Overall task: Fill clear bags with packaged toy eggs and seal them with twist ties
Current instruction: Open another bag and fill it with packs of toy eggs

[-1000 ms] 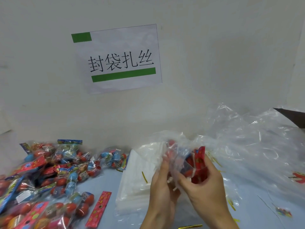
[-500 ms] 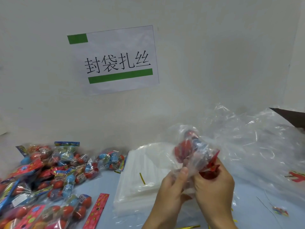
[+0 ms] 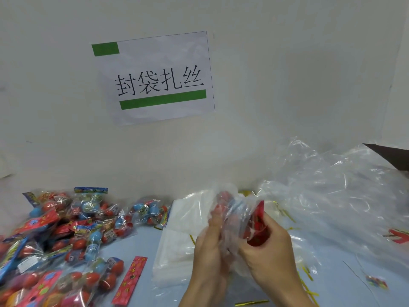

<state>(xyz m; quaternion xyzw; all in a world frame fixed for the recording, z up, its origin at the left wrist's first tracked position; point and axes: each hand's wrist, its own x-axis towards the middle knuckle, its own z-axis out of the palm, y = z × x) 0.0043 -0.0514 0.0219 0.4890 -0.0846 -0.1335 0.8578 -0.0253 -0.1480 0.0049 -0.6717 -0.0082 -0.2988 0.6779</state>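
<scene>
A crumpled clear bag (image 3: 234, 220) holding red and blue packaged toy eggs (image 3: 254, 227) is held above the flat bag stack (image 3: 177, 244).

Even, soft, fairly bright light, no hard shadows. Glare streaks the plastic sheet (image 3: 332, 196). Both hands (image 3: 269, 247) blur in motion; wide-angle bending at edges.

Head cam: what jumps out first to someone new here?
The white wall sign with black characters and green bars, high on the wall at upper centre. Below it, the left hand and right hand grip a clear bag of red toy eggs at lower centre. A heap of packaged toy eggs fills the lower left of the table.
</scene>
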